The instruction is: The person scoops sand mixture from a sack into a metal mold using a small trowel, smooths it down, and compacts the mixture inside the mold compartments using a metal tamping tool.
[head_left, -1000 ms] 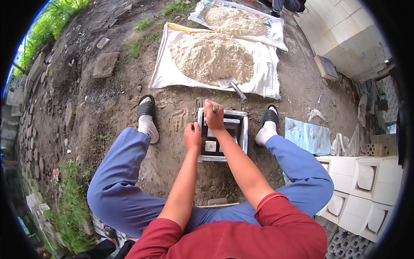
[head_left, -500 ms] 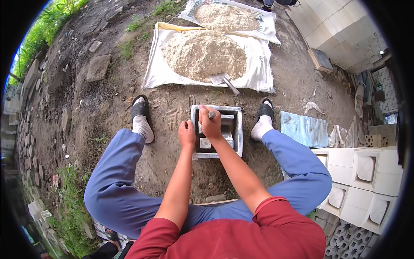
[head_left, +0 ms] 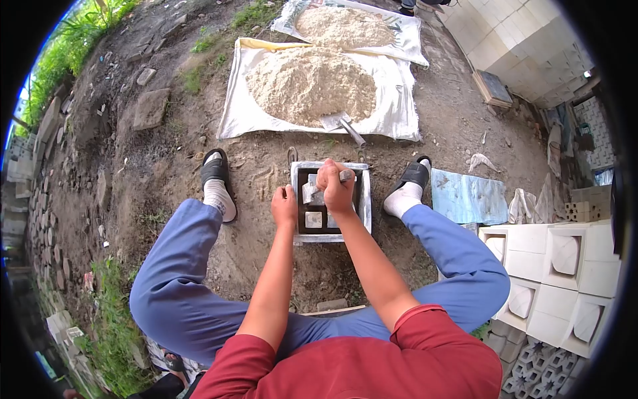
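Observation:
Between my feet, a square metal mould [head_left: 299, 237] with raised square blocks [head_left: 314, 219] inside sits on the dirt. My right hand [head_left: 336, 189] is wrapped round a dark tool handle [head_left: 345, 175] above the mould's upper right part. A grey metal piece shows just left of that fist, over the blocks. My left hand [head_left: 284, 205] is closed at the mould's left rim; whatever its fingers hold, if anything, is hidden.
Beyond the mould, pale sandy material [head_left: 311, 85] lies on a white sheet [head_left: 397, 100] with a trowel [head_left: 351, 130]. A blue sheet [head_left: 468, 197] and stacked white blocks [head_left: 531, 256] are at right. Another person's foot [head_left: 407, 8] shows at the top.
My right hand has shifted right over the mould, uncovering blocks at its left side. My left hand stays by the left rim. The right foot has turned slightly.

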A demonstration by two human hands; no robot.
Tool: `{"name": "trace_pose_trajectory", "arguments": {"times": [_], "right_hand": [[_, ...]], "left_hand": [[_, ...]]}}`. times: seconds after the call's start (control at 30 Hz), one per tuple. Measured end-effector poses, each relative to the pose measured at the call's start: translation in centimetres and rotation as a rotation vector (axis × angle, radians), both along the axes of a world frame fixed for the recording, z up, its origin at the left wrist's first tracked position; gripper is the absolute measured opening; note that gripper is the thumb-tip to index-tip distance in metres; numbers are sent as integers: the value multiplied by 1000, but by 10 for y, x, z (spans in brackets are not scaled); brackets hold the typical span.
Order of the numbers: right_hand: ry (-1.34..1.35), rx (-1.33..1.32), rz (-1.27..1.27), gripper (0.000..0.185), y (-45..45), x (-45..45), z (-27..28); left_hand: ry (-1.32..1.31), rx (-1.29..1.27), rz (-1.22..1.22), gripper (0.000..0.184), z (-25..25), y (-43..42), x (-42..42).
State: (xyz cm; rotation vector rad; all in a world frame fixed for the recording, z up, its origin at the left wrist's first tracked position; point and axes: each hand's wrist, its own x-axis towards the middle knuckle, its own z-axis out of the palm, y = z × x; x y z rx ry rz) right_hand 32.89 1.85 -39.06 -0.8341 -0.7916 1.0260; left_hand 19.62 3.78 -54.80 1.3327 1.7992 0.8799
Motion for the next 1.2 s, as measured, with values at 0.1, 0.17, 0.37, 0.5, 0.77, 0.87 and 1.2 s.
{"name": "trace_pose_trajectory", "arguments": {"times": [0.1, 0.17, 0.37, 0.5, 0.77, 0.87, 1.2], "right_hand": [[37, 40, -6, 49, 0, 5, 1], [34, -8, -6, 50, 1, 8, 6], [182, 48, -50, 51, 5, 16, 8], [186, 41, -83, 51, 9, 23, 2], [344, -10, -173, 51, 6, 56, 4], [369, -14, -187, 51, 6, 63, 3], [468, -177, -309, 49, 0, 92, -12]], "left_hand": [[23, 61, 35, 39, -3, -5, 0], [-3, 0, 18, 39, -4, -1, 1], [-36, 51, 9, 39, -7, -3, 0], [-8, 26, 1, 39, -5, 0, -1], [17, 49, -14, 40, -4, -2, -1], [18, 41, -13, 40, -2, -2, 0], [3, 32, -8, 40, -13, 0, -2]]}}
